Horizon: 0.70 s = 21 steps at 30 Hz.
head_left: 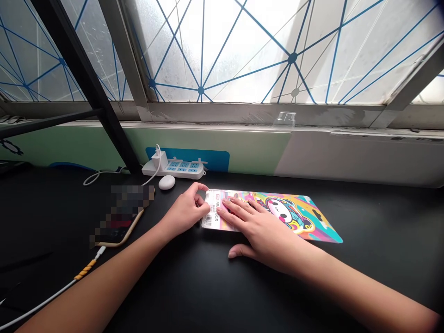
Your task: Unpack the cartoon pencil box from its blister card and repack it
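A flat, colourful pencil box (314, 215) with a cartoon character on it lies on the black table. Its left end carries a white printed label with a barcode, on which the letters "PEN" and "BOX" show. My left hand (189, 208) pinches that left end between thumb and fingers. Across the left half of the box rests my right hand (258, 224), its palm down and fingers stretched out flat. The right thumb sticks out below the near edge, over the table. Part of the printed picture is hidden under the right hand.
Left of my hands lies a phone (130, 231), its screen blurred, with a white charging cable (52, 296) plugged in. Behind it are a white rounded object (167, 182) and a power strip (187, 170). A black slanted post (90, 88) stands before the window.
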Available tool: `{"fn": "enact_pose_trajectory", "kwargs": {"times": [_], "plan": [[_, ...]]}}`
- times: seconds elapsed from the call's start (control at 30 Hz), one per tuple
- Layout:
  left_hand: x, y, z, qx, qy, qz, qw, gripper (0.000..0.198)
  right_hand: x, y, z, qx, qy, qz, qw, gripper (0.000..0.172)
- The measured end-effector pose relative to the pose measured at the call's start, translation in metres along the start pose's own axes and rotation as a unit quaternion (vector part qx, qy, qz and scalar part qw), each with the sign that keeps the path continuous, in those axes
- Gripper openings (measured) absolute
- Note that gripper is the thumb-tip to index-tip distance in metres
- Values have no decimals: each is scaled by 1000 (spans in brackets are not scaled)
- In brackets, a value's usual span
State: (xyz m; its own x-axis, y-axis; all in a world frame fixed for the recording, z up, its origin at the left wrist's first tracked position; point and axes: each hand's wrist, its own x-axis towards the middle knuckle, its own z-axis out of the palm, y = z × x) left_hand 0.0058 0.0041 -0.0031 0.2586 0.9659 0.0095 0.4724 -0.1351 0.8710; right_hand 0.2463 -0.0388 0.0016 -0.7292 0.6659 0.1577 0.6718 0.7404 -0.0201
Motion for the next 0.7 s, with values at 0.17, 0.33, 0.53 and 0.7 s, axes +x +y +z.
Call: {"fn": "enact_pose_trajectory", "kwargs": {"times": [0.17, 0.33, 0.53, 0.7], "plan": [[-2, 3, -1, 5, 9, -2, 1000, 40, -15, 11, -2, 15, -3, 4, 1000, 89], [-2, 4, -4, 4, 4, -16, 1000, 38, -42, 23, -2, 4, 2, 24, 1000, 93], [-1, 5, -1, -21, -5, -47, 999, 41, -60, 29, -5, 5, 8, 42, 999, 91], [-2, 10, 1, -28, 4, -35, 999, 39, -61, 30, -6, 14, 15, 42, 999, 88]]}}
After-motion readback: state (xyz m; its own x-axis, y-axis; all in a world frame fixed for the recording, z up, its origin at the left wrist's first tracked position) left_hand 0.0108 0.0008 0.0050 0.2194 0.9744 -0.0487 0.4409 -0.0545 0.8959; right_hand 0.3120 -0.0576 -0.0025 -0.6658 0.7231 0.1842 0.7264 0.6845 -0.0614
